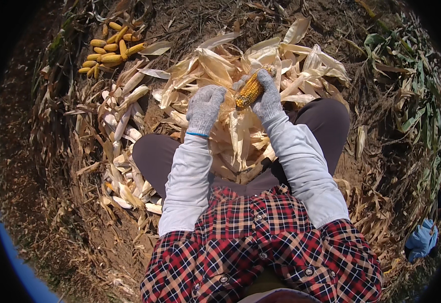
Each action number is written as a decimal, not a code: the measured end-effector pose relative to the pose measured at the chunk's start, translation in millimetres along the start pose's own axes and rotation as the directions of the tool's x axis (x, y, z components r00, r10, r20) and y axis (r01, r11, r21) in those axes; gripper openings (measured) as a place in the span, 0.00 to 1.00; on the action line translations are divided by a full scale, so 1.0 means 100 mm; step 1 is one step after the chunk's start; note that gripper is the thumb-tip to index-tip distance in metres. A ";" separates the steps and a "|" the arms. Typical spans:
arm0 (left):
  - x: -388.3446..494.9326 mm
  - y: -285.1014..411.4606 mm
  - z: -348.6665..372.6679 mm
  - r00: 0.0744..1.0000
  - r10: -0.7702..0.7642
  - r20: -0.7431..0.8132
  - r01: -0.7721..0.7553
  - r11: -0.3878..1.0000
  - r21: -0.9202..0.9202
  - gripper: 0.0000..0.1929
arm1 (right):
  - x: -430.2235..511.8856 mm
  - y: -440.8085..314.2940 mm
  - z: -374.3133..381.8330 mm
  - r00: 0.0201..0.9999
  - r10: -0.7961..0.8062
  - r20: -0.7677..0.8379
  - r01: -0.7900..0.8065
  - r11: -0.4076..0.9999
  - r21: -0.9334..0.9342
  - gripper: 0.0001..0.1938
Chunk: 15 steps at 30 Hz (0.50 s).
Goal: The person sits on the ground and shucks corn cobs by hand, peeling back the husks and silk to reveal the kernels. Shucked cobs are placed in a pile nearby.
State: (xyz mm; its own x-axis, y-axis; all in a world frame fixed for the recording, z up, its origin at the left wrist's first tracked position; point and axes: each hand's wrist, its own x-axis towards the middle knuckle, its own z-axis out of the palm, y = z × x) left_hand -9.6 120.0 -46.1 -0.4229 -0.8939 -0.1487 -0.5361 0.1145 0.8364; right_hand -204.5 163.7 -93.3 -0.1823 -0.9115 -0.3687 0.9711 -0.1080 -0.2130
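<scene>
My right hand (267,92), in a grey knit glove, grips a husked ear of corn (251,90). The yellow kernels show darkened patches near the lower tip, which points down and to the left. To the left of the ear, my gloved left hand (206,106) is raised with its fingers curled, back of the hand towards me. Its fingertips and palm are hidden, so whether it pinches anything does not show. Beneath both hands lies a heap of dry pale corn husks (216,64), spreading between my bent knees.
A pile of bare yellow corn ears (110,57) lies at the upper left. Unhusked ears (124,121) are strewn beside my left knee. Green and dry stalks (421,94) line the right side. At the lower right is a person in light blue clothing (422,239), partly visible.
</scene>
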 end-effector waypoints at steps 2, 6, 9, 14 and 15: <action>-0.10 0.13 0.11 0.999 -0.045 -0.021 0.046 0.998 0.051 0.30 | -0.09 0.07 0.06 0.995 0.073 0.069 -0.075 0.997 0.023 0.16; -0.23 0.55 0.18 0.997 -0.023 0.071 0.012 0.987 0.161 0.41 | -0.12 0.14 0.03 0.997 -0.029 0.071 0.046 0.967 -0.250 0.16; -0.21 0.40 0.16 0.997 0.047 0.058 -0.059 0.973 0.224 0.40 | -0.10 0.19 0.07 0.981 -0.164 0.099 0.188 0.931 -0.313 0.18; -0.32 0.37 0.11 0.989 -0.032 0.147 0.005 0.984 0.176 0.36 | -0.02 0.04 0.06 0.994 -0.098 0.053 0.107 0.971 -0.212 0.18; -0.40 0.32 0.10 0.985 -0.081 0.154 0.065 0.992 0.104 0.35 | -0.05 0.05 0.12 0.996 -0.074 0.055 0.084 0.972 -0.221 0.17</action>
State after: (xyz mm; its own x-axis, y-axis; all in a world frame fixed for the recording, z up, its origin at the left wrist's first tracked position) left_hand -17.2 163.5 -19.0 -0.4856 -0.8228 -0.2951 -0.6358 0.1007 0.7653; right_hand -196.5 162.8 -81.3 -0.2446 -0.9214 -0.3020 0.8942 -0.0939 -0.4377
